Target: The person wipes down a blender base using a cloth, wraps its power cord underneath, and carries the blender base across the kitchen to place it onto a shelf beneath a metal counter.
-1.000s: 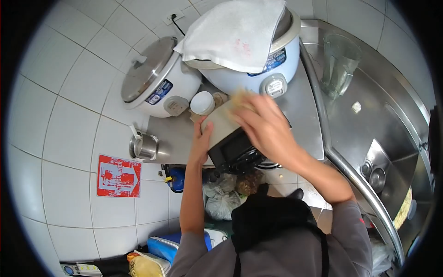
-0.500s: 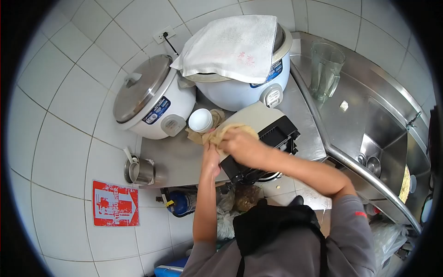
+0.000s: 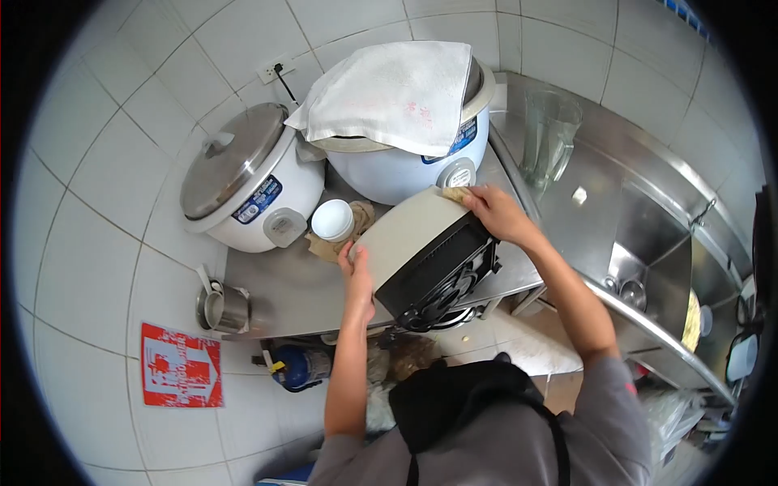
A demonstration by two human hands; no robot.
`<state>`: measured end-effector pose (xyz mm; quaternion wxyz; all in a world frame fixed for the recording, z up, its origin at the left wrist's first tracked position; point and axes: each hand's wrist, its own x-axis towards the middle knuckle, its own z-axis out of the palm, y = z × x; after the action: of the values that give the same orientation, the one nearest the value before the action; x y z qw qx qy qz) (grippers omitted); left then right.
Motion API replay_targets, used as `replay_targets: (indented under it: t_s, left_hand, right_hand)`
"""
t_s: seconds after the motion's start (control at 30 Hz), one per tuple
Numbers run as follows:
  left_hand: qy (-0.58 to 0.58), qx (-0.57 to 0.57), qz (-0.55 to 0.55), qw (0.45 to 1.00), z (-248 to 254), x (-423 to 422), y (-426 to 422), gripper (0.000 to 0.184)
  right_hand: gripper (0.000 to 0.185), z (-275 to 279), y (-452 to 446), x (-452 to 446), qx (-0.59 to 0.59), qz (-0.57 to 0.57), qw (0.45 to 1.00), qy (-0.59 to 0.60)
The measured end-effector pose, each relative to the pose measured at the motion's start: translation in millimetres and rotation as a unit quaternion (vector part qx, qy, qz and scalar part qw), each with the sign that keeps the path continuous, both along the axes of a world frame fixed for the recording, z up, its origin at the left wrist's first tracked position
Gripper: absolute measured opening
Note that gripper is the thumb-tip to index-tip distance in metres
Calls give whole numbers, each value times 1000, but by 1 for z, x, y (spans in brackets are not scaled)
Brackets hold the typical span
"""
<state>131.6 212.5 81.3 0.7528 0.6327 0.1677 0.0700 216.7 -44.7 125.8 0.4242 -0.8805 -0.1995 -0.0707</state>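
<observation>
A boxy appliance with a smooth beige top and a black underside or front stands tilted at the counter's front edge. My left hand grips its left end, thumb and fingers against the beige side. At its upper right corner my right hand is closed on a folded yellowish cloth, pressing it to the edge; the fingers are partly hidden. White bowls, seemingly stacked, rest on a crumpled brown cloth just beyond my left hand.
Two rice cookers stand behind, the right one under a white towel. A glass pitcher is beside the metal sink. Metal cups sit at the counter's left end. A blue cylinder is below.
My right hand has moved right with the yellow cloth, from the appliance's left end to its upper right corner. My left hand now holds the left end. The view has shifted slightly.
</observation>
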Motion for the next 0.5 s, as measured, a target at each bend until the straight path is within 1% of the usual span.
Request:
replay_targets:
  t_s: [0.03,0.07,0.13,0.17,0.27,0.3,0.37,0.4,0.43,0.5]
  left_hand:
    - [10,-19,12,1000,0,-7,-3,66]
    - [40,-18,2,999,2,-15,-3,74]
    - [92,-13,-20,995,17,-19,-4,89]
    - [105,-9,-26,994,21,-23,-5,92]
    - [116,-83,-96,985,11,-26,1,86]
    - [109,-109,-90,984,5,-29,1,83]
    - [86,-157,-78,981,0,-31,3,78]
    - [66,-176,-67,980,4,-31,3,76]
    - [51,-198,-57,977,6,-39,-1,74]
    - [19,-270,-47,962,12,-53,-6,66]
  right_hand:
    - [40,-4,-8,-6,58,18,994,87]
    - [45,-8,-12,-10,99,28,981,165]
    - [56,-3,-17,-10,182,45,932,311]
    - [62,15,-22,-18,175,36,903,390]
    - [64,-29,-16,-17,361,5,857,366]
    - [61,-39,-13,-16,415,47,824,382]
    - [58,-30,-5,-28,414,45,836,359]
    - [57,-18,1,-33,418,43,841,340]
    - [54,-3,6,-42,415,39,841,346]
    - [54,3,18,-49,333,-6,914,232]
